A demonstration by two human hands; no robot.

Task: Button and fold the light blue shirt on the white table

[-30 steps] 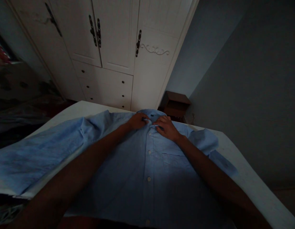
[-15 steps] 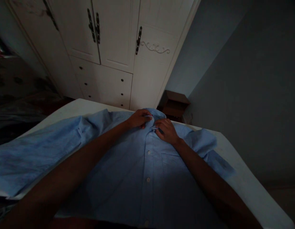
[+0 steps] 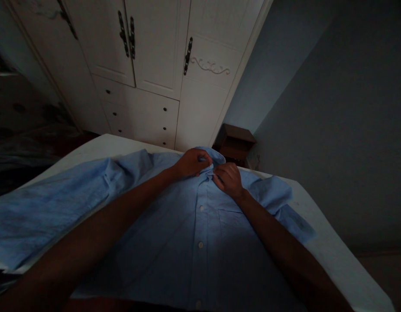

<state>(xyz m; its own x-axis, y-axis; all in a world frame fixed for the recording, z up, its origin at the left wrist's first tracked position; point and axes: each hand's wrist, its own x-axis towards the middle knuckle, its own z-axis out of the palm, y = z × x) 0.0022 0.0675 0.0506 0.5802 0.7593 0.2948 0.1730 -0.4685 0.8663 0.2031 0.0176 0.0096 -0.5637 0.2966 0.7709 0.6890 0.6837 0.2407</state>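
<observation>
A light blue button-up shirt (image 3: 168,225) lies front side up, its collar at the far end and one sleeve spread out to the left. White buttons run down its front placket, done up below the neck. At the collar, my left hand (image 3: 194,161) pinches the left collar edge between thumb and fingers. My right hand (image 3: 229,178) is closed on the facing edge of the same collar, close beside the left. The fingertips almost meet over the neck opening; whether a button sits between them is too small to make out.
Beneath the shirt is a white table (image 3: 337,242) with angled far corners. Beyond it stands a white wardrobe (image 3: 155,52) with dark handles and small drawers. A brown wooden cabinet (image 3: 237,138) is by the grey wall (image 3: 350,130). Dim dark items lie at the far left.
My left hand has shifted slightly right, bringing its fingertips closer to my right hand. The collar edges are now drawn together, and less of the collar flap shows between the hands.
</observation>
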